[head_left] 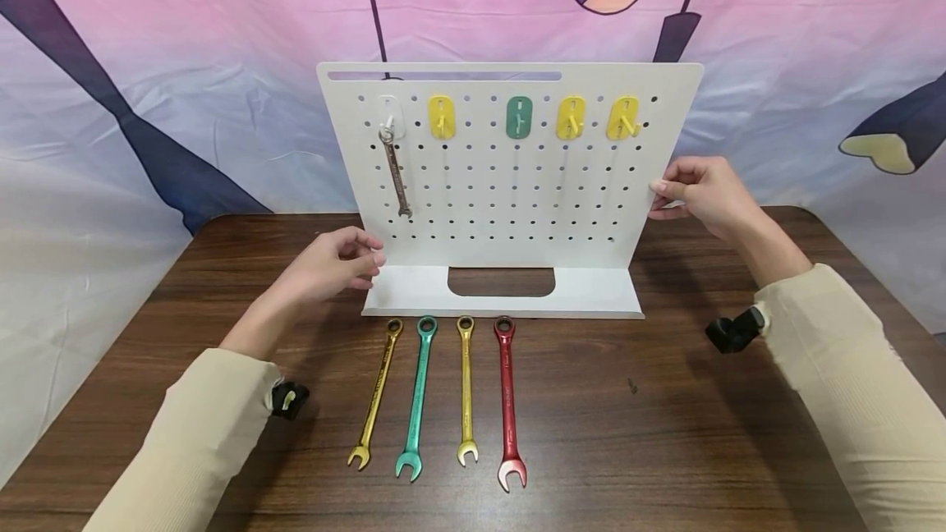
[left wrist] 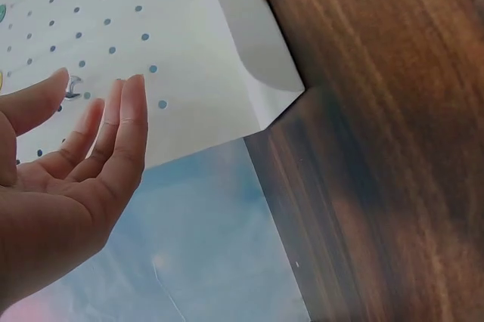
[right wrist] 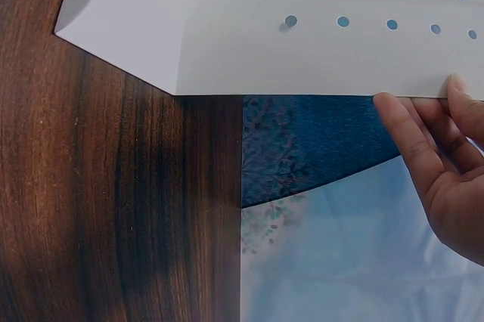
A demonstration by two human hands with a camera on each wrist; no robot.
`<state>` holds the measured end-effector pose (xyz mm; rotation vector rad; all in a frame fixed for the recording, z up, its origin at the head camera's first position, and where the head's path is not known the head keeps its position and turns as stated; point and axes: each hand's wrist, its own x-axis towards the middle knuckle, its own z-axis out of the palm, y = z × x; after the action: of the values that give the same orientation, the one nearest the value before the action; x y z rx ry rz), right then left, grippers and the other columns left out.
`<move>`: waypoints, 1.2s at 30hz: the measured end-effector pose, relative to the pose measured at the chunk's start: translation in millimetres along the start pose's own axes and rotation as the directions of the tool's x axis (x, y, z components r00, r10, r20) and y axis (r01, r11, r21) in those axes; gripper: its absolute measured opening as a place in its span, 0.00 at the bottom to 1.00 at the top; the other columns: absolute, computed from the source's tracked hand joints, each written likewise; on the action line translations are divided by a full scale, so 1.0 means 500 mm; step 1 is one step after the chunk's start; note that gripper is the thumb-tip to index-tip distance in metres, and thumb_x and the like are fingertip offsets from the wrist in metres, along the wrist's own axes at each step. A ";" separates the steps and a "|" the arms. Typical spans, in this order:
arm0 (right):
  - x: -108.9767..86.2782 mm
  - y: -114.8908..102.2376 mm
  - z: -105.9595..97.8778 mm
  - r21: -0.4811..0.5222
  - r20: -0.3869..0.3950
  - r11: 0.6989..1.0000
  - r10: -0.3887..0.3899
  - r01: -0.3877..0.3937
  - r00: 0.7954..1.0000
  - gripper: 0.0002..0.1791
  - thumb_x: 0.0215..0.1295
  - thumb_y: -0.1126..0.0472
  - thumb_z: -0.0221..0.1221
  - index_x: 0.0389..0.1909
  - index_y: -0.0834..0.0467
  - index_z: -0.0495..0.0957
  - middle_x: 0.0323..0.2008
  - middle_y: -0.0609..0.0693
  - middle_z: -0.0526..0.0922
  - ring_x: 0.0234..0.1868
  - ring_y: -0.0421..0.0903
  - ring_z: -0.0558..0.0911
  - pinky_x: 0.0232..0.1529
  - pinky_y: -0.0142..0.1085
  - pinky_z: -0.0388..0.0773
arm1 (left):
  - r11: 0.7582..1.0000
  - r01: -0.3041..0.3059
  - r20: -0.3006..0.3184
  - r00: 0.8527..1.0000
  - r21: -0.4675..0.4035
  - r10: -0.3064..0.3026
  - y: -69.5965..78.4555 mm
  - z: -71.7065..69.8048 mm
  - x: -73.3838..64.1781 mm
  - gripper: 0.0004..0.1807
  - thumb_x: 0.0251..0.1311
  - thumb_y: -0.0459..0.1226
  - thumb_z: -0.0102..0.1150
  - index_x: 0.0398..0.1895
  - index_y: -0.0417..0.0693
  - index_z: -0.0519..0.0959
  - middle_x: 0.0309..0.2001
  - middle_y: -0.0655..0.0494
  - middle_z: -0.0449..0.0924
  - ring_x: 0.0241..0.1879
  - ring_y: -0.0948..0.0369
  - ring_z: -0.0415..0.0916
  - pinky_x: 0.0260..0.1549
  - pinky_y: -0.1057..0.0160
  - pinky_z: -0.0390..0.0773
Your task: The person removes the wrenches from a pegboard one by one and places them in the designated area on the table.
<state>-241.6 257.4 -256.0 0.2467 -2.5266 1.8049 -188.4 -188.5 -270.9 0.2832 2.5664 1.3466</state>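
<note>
A white pegboard stand point(head_left: 502, 254) stands upright on the table. My right hand point(head_left: 698, 191) pinches its right edge, thumb on the front and fingers behind, as the right wrist view also shows with the hand point(right wrist: 446, 156). By the lower left edge is my left hand point(head_left: 336, 263), its fingers loosely bent and apart from the thumb. In the left wrist view that hand point(left wrist: 83, 156) holds nothing and overlaps the board's face. A small silver wrench point(head_left: 397, 175) hangs from a white hook point(head_left: 388, 117) at the board's upper left.
Below the stand lie a gold wrench point(head_left: 376, 396), a green wrench point(head_left: 419, 392), a yellow wrench point(head_left: 466, 388) and a red wrench point(head_left: 507, 392). The board's top row also carries yellow hooks point(head_left: 442, 128) and a green hook point(head_left: 519, 130). A patterned cloth point(head_left: 222, 105) hangs behind the table.
</note>
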 end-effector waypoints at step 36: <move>-0.001 -0.003 0.001 0.026 0.005 1.000 0.004 -0.004 1.000 0.09 0.63 0.69 0.54 0.27 0.72 0.72 0.26 0.52 0.79 0.28 0.45 0.80 0.38 0.45 0.82 | 0.995 -0.073 -0.130 0.989 -0.067 0.064 0.084 -0.021 0.039 0.21 0.66 0.37 0.49 0.59 0.38 0.63 0.55 0.41 0.68 0.54 0.49 0.68 0.52 0.57 0.73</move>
<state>-241.1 256.4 -254.7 0.2474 -2.5097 1.8414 -207.5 -167.9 -232.5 0.2838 2.6266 1.5248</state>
